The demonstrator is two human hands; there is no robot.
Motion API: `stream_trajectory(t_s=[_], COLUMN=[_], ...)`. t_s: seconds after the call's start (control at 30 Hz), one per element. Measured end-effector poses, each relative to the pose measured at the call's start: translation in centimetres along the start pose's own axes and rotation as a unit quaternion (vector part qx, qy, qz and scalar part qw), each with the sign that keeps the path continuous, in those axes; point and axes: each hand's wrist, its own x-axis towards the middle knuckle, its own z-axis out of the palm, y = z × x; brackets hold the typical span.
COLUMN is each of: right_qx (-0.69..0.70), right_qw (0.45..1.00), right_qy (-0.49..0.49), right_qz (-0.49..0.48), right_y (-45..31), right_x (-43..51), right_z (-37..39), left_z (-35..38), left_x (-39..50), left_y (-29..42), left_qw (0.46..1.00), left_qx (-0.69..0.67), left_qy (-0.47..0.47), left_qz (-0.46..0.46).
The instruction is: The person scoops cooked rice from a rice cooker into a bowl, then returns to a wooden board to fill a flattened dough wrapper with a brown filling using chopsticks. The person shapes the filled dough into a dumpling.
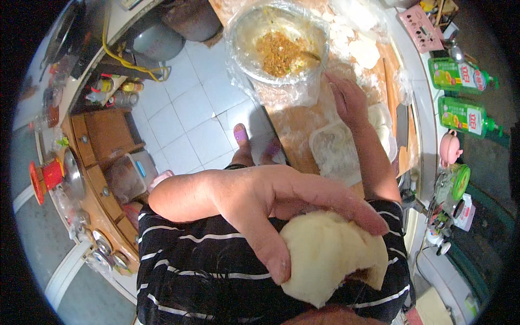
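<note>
Close before me, my left hand (pixel 276 207) grips a pale bun (pixel 331 252) between thumb and fingers. A ragged gap in the bun's lower edge looks like a bite. Farther off, my right hand (pixel 347 99) is at the rim of a large bowl (pixel 243 44) wrapped in clear plastic. Its fingers pinch the thin handle of a metal utensil, probably a spoon (pixel 310 55). That utensil dips into a brown minced filling (pixel 280 53). Beneath my right forearm lies a flour-dusted plastic container (pixel 335 150). Flattened dough rounds (pixel 363 53) lie past the bowl.
A rolling pin (pixel 386 81) and a dark blade (pixel 402 126) lie along the floured board's right side. Beyond stand two green pump bottles (pixel 463 115) and a pink pot (pixel 449 148). Leftward are a wooden drawer cabinet (pixel 97 178) and a yellow hose (pixel 118 57).
</note>
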Motion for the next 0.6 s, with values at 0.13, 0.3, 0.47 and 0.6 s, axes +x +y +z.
stream_trajectory(t_s=[0.13,0.3,0.47,0.6], right_qx=[0.003,0.12,0.077,-0.04], right_qw=[1.0,0.992,0.976,0.969], right_qy=[0.017,0.029,0.014,-0.155], right_qz=[0.005,-0.029,-0.204,-0.188], right_y=[1.0,0.5,1.5,1.3], right_x=[0.9,6.5,11.1,11.4], right_z=[1.5,4.2,7.2,4.3], left_z=[-0.1,-0.3,0.2,-0.8], left_x=[0.4,0.6,0.2,-0.3], left_y=[-0.9,-0.8,-0.1,-0.4], left_qw=[0.997,0.997,0.999,0.994], left_qx=[0.021,0.055,0.029,0.066], left_qy=[-0.044,-0.026,0.034,0.019], left_qz=[0.054,0.047,0.01,0.083])
